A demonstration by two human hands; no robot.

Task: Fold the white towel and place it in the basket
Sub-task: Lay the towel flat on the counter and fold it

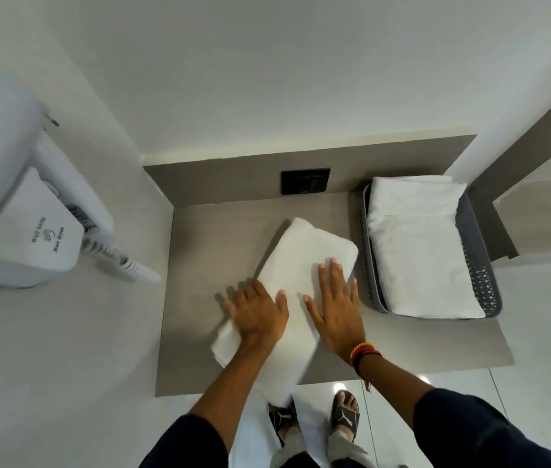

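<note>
Nearest, below both wrists, the lower end of the white towel (pixel 304 265) overhangs the front edge of the grey shelf (pixel 436 346), drooping toward the tiled floor above the person's sandalled feet; that overhang is the first hazard, since a careless lift from the far end could let the hanging part pull the fold open or drag the whole strip off the edge. On the towel itself, the left hand (pixel 256 312) lies flat and open, palm down, fingers spread over its left border, gripping nothing; the right hand (pixel 335 305), wearing orange and red thread bands at the wrist, is likewise open and pressing flat on the cloth's right half; neither pinches the fabric. The towel runs as a long folded strip, slanting away from the hands to the far right; it looks only partly folded, so another fold probably remains, and uneven pressure could skew the layers or leave a loose corner by the left hand. Just right of the right hand's fingertips sits the grey perforated basket (pixel 476 265), already holding a folded white towel (pixel 419 251) that fills most of it; a bulky or crooked bundle may perch on top and slide over the low rim. Farther left of the left hand, a wall-hung hair dryer (pixel 31 228) and its coiled cord lie well apart.
</note>
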